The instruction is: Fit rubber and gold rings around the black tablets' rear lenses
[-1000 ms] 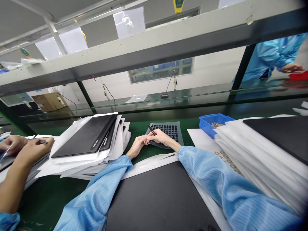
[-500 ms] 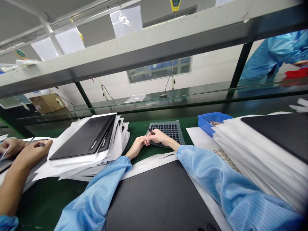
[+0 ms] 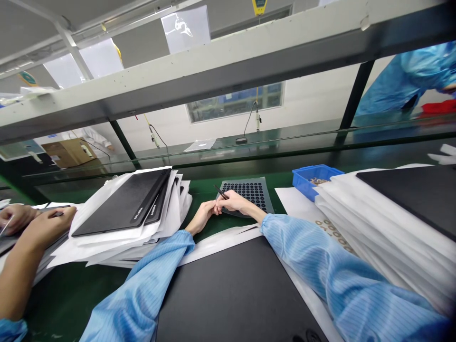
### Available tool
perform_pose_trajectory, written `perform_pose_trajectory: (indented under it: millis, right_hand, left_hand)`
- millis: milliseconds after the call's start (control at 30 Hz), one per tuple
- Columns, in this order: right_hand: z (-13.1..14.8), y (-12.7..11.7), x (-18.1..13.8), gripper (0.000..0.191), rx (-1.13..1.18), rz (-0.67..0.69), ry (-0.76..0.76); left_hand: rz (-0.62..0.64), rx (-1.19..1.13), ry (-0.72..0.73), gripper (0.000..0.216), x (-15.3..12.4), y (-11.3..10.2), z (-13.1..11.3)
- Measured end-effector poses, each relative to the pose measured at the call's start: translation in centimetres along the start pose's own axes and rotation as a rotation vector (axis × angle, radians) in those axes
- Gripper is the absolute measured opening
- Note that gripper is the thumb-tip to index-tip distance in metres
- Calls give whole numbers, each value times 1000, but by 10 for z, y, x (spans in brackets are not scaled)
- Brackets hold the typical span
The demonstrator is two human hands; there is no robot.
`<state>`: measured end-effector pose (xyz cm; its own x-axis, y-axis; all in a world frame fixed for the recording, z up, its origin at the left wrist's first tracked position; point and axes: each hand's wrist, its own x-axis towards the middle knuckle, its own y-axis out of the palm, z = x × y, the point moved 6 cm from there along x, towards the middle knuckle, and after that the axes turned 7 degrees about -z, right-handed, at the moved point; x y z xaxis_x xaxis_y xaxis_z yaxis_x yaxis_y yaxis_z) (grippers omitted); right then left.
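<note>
My right hand (image 3: pixel 233 201) is closed around thin dark tweezers (image 3: pixel 221 192), their upper end sticking out above the fingers. Against it, my left hand (image 3: pixel 204 214) has its fingertips pinched together; whatever is between them is too small to make out. Both hands meet at the left edge of a grey sheet (image 3: pixel 269 202) covered in rows of black round pieces. Nearer to me, under my forearms, a large flat black panel (image 3: pixel 235 289) lies on white sheeting (image 3: pixel 221 242), with dark round shapes at its lower right corner.
On the left rises a stack of black panels (image 3: pixel 124 202) interleaved with white sheets. Beyond it are a co-worker's hands (image 3: pixel 50 223). To the right stand a blue bin (image 3: pixel 317 178) of small pieces and another panel stack (image 3: pixel 409 199). A shelf beam (image 3: pixel 228 61) crosses overhead.
My hands and the tweezers hold almost the same position. The view has shifted very slightly. In the left background, a person's white sleeve has come into sight behind the cardboard box.
</note>
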<state>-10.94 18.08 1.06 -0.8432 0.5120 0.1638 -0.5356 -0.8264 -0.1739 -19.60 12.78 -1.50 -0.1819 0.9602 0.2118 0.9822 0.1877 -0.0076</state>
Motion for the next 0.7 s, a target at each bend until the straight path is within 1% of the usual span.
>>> perform_pose_trajectory:
  millis: [133, 400, 700]
  right_hand:
    - [-2, 0, 0, 23, -29, 8, -8]
    - [-6, -2, 3, 22, -53, 17, -22]
    - [-4, -1, 1, 26, -112, -13, -14]
  left_hand:
    - [-11, 12, -14, 25, 0, 0, 0]
    - [-23, 28, -27, 23, 1, 0, 0]
    - [-10, 38, -35, 25, 1, -1, 4]
